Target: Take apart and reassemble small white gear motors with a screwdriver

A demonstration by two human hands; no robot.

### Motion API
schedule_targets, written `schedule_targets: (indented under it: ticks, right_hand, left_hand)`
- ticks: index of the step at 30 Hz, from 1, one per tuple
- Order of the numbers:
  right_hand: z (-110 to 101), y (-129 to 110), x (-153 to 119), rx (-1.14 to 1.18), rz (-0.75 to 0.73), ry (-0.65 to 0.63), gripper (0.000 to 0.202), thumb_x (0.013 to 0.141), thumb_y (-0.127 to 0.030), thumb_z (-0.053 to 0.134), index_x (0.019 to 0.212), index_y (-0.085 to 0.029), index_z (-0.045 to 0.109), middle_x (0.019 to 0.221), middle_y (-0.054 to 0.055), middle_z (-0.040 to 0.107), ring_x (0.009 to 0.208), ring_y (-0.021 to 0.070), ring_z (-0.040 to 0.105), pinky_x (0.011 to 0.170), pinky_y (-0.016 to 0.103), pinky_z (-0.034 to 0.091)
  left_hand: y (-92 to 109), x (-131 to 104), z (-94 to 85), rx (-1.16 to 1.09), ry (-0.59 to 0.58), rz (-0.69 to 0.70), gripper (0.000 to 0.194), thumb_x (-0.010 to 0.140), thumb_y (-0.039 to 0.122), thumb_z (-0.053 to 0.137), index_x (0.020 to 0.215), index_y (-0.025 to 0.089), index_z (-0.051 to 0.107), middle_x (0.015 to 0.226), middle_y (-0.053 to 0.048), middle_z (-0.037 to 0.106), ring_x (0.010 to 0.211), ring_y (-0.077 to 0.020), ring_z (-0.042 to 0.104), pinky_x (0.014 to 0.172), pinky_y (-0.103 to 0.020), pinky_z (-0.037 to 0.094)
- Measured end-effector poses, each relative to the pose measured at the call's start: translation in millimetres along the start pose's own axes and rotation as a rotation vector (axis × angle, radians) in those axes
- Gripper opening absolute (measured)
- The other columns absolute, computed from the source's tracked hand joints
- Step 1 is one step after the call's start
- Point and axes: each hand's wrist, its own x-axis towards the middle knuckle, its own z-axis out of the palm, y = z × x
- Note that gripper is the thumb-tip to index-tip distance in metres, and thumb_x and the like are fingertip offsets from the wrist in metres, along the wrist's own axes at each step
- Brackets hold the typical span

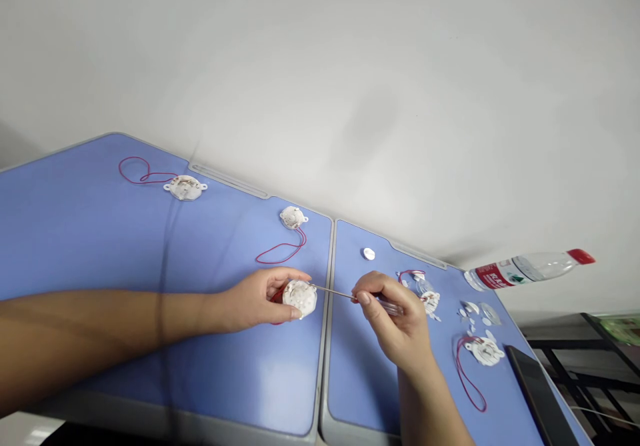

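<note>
Between thumb and fingers, my left hand (270, 297) grips a round white part (300, 299) with red wire partly hidden behind it. My right hand (393, 313) is closed around the clear handle of a screwdriver (333, 292). The screwdriver's thin metal shaft points left, and its tip is at the upper right edge of the held white part. Behind my left hand lies a similar white part (293, 217) with a loop of red wire. Another white part (185, 187) with red wire rests at the far left.
Right of my right hand are a wired white part (484, 351), small loose pieces (487, 321) and a dark phone-like slab (540, 396). A small white disc (369, 253) lies near the wall. A red-capped bottle (530, 269) lies at the back right. A seam (326, 339) divides the blue tabletops.
</note>
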Motion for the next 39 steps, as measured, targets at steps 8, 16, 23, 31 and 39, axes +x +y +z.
schedule_targets:
  ticks: [8,16,23,31,39]
  right_hand:
    - [2.1,0.5,2.3,-0.018,0.023,-0.012,0.016,0.092,-0.020,0.053,0.077,-0.020,0.058,0.069,0.001,0.060,0.063,0.0131,0.055,0.057,0.026,0.042]
    - [-1.8,3.8,5.1,-0.019,0.002,-0.034,0.014,0.091,-0.026,0.058,0.085,-0.021,0.069,0.072,0.003,0.064,0.067,0.0163,0.059,0.059,0.028,0.045]
    - [-12.0,-1.8,6.8,0.165,0.301,-0.079,0.015,0.090,-0.033,0.059,0.097,-0.024,0.069,0.084,0.003,0.058,0.059,0.0125,0.053,0.054,0.028,0.048]
    - [-7.6,-6.6,7.5,0.246,0.146,0.076,0.011,0.090,-0.026,0.060,0.081,-0.022,0.064,0.089,0.004,0.060,0.055,0.0095,0.048,0.046,0.026,0.043]
    - [-10.4,-69.0,32.6,0.193,0.117,-0.034,0.038,0.089,-0.018,0.058,0.125,-0.029,0.048,0.085,0.000,0.060,0.056,0.0112,0.058,0.048,0.027,0.051]
  left_hand:
    - [0.3,-0.5,1.2,0.003,-0.005,0.035,0.054,0.063,0.016,0.076,0.113,0.018,0.056,0.088,0.000,0.064,0.079,-0.0126,0.058,0.068,-0.026,0.045]
    - [-6.0,2.0,-1.0,-0.003,-0.020,0.064,0.055,0.063,0.015,0.078,0.114,0.019,0.056,0.097,-0.002,0.065,0.092,-0.0167,0.060,0.083,-0.032,0.045]
    - [-10.7,2.4,-3.6,0.063,-0.014,0.059,0.054,0.066,0.017,0.076,0.116,0.020,0.056,0.101,-0.003,0.065,0.095,-0.0174,0.060,0.086,-0.033,0.045]
    - [-9.7,2.6,-3.5,0.086,-0.007,0.080,0.055,0.065,0.017,0.077,0.116,0.019,0.056,0.105,-0.005,0.067,0.099,-0.0197,0.062,0.090,-0.036,0.046]
    - [-9.3,2.4,-3.2,0.090,-0.007,0.095,0.055,0.066,0.016,0.077,0.116,0.017,0.055,0.108,-0.007,0.066,0.102,-0.0209,0.062,0.091,-0.036,0.047]
